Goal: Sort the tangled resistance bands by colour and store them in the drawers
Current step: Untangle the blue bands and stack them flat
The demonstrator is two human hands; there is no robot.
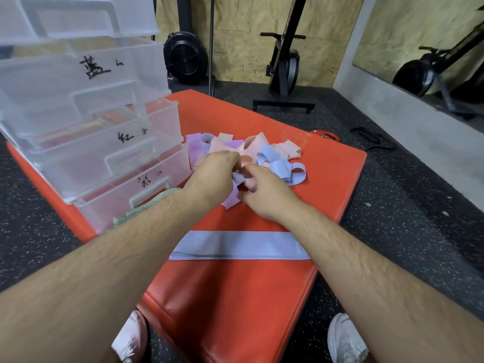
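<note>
A tangled heap of resistance bands [251, 150] in pink, blue and purple lies on the orange mat [235, 297]. My left hand [212, 174] and my right hand [264, 189] meet at the heap's near edge, both pinching a blue band [238, 178] between them. A purple band [230, 203] sticks out below the hands. One blue band [239, 244] lies flat and straightened across the mat, nearer to me. A clear plastic drawer unit [86, 121] with handwritten labels stands at the left, its lower drawers pulled out. A green band [146, 205] lies by the lowest drawer.
Dark speckled rubber floor [392, 231] surrounds the mat. Black gym machines [285, 66] stand at the back against a plywood wall. A mirror [432, 48] is at the right. My white shoes [345, 339] are at the mat's near edge.
</note>
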